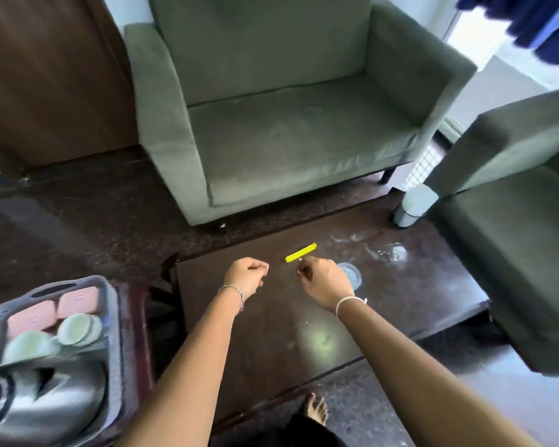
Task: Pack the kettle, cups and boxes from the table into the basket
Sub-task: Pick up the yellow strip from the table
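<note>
The grey basket (112, 304) stands at the lower left beside the dark table (271, 333). Inside it lie two pink boxes (78, 301), pale green cups (75, 329) and the steel kettle (49, 411). My left hand (247, 275) hovers over the table's middle with its fingers curled into a loose fist, nothing visible in it. My right hand (325, 283) is just right of it, fingers curled, and seems to pinch something very small. A yellow stick (300, 252) lies on the table just beyond my right hand.
A clear round lid or cup (352, 274) sits partly hidden behind my right hand. White smears mark the table's far right. A grey cylinder (415, 204) stands at the table's far corner. Green armchairs stand ahead (281, 124) and to the right (513, 253). My bare foot (317, 411) is below.
</note>
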Tool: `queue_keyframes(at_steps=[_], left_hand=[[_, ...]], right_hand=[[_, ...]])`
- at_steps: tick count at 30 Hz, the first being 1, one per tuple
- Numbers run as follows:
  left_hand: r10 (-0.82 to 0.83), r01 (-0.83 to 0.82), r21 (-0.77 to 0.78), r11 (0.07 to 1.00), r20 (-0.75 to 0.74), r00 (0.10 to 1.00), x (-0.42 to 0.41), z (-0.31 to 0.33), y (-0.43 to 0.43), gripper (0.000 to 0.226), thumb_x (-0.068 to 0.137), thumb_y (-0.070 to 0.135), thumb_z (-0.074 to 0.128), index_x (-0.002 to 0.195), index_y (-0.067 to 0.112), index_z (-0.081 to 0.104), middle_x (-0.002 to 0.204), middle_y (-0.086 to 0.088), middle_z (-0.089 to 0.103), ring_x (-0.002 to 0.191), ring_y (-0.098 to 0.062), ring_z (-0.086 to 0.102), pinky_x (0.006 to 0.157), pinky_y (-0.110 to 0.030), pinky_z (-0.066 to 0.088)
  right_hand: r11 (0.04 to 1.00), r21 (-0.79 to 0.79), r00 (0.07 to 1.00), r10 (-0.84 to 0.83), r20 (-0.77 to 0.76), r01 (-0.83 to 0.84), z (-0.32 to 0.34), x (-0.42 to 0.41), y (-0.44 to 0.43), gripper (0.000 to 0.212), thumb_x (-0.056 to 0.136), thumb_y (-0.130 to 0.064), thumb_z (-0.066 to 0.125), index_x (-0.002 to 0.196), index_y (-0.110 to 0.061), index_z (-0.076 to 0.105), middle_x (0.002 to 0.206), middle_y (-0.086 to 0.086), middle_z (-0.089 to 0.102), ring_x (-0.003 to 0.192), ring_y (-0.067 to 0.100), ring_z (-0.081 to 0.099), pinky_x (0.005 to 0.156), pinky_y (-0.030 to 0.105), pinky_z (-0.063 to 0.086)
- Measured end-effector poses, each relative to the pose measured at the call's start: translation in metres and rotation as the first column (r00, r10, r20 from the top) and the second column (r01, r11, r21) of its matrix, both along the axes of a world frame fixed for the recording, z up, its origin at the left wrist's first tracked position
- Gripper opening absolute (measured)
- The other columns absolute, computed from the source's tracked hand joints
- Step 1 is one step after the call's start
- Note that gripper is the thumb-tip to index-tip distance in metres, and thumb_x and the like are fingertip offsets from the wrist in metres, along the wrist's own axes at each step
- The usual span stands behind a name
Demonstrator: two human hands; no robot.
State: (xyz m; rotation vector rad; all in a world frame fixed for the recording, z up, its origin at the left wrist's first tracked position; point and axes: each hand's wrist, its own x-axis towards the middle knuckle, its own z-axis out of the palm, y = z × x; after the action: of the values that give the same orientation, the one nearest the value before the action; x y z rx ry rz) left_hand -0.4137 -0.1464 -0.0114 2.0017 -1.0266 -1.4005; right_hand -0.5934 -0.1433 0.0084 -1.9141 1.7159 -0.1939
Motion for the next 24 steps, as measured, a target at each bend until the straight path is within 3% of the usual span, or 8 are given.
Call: queue_keyframes(at_steps=[6,11,14,16,19,21,23,24], left_hand=[[0.053,-0.051,0.049,0.997,-0.046,0.998,-0.062,-0.024,-0.015,0.012,0.087,0.017,0.06,0.08,0.024,0.066,0.076,0.004,0.063,0.066,-0.015,0.056,0.058,-0.023,0.047],[0.105,-0.099,0.104,0.99,-0.05,0.993,-0.075,-0.062,-0.034,0.007,0.086,0.015,0.061,0.085,0.02,0.066,0.086,0.003,0.064,0.079,-0.015,0.057,0.08,-0.032,0.05],[0.236,-0.213,0.157,0.965,-0.148,0.96,-0.079,-0.089,-0.052,0.008,0.087,0.013,0.064,0.093,0.016,0.068,0.079,0.003,0.062,0.069,-0.012,0.054,0.068,-0.026,0.047],[0.403,-0.344,0.241,0.907,-0.268,0.875,-0.083,-0.106,-0.063,0.009,0.088,0.011,0.063,0.095,0.016,0.066,0.076,0.004,0.059,0.068,-0.009,0.053,0.065,-0.023,0.047],[0.524,-0.429,0.322,0.844,-0.323,0.788,-0.088,-0.135,-0.077,0.028,0.087,-0.001,0.055,0.11,0.013,0.063,0.083,-0.001,0.058,0.084,-0.015,0.054,0.067,-0.026,0.046],[0.532,-0.434,0.337,0.836,-0.305,0.79,-0.091,-0.157,-0.087,0.042,0.085,-0.005,0.05,0.123,0.01,0.058,0.092,-0.006,0.057,0.088,-0.019,0.052,0.068,-0.029,0.044],[0.511,-0.416,0.329,0.847,-0.291,0.809,-0.093,-0.174,-0.095,0.053,0.082,-0.007,0.049,0.133,0.008,0.05,0.092,-0.007,0.055,0.079,-0.017,0.051,0.066,-0.029,0.043],[0.493,-0.404,0.321,0.857,-0.283,0.822,-0.094,-0.183,-0.099,0.058,0.082,-0.007,0.049,0.138,0.007,0.046,0.1,-0.009,0.058,0.086,-0.019,0.054,0.075,-0.032,0.046]], right_hand=[[0.999,0.031,0.999,-0.042,0.014,0.042,-0.019,-0.056,-0.026,0.018,0.091,-0.02,0.051,0.098,-0.01,0.064,0.096,0.011,0.069,0.094,0.032,0.061,0.076,0.036,0.048],[0.996,0.06,0.998,-0.066,-0.022,0.068,-0.045,-0.075,-0.066,0.021,0.09,-0.016,0.052,0.105,-0.012,0.067,0.106,0.011,0.069,0.102,0.032,0.061,0.085,0.035,0.049],[0.992,0.007,0.992,-0.126,-0.031,0.126,-0.066,-0.086,-0.099,0.02,0.086,-0.011,0.054,0.099,-0.011,0.068,0.099,0.012,0.072,0.096,0.034,0.064,0.081,0.036,0.049],[0.982,0.014,0.982,-0.189,-0.02,0.19,-0.087,-0.09,-0.123,0.02,0.084,-0.011,0.056,0.099,-0.01,0.069,0.098,0.012,0.072,0.096,0.033,0.064,0.083,0.035,0.05],[0.951,0.141,0.961,-0.276,-0.009,0.275,-0.126,-0.09,-0.15,0.022,0.083,-0.01,0.056,0.101,-0.008,0.068,0.103,0.014,0.071,0.102,0.034,0.063,0.086,0.034,0.048],[0.928,0.263,0.963,-0.268,-0.028,0.265,-0.157,-0.084,-0.166,0.024,0.087,-0.014,0.055,0.106,-0.006,0.066,0.111,0.016,0.069,0.108,0.036,0.06,0.087,0.033,0.046],[0.908,0.358,0.975,-0.216,-0.045,0.218,-0.185,-0.074,-0.177,0.027,0.089,-0.016,0.054,0.112,-0.005,0.063,0.117,0.019,0.066,0.111,0.036,0.059,0.088,0.033,0.045],[0.901,0.391,0.981,-0.188,-0.044,0.19,-0.198,-0.067,-0.181,0.028,0.089,-0.014,0.054,0.113,-0.004,0.061,0.118,0.019,0.065,0.111,0.037,0.059,0.088,0.033,0.046]])
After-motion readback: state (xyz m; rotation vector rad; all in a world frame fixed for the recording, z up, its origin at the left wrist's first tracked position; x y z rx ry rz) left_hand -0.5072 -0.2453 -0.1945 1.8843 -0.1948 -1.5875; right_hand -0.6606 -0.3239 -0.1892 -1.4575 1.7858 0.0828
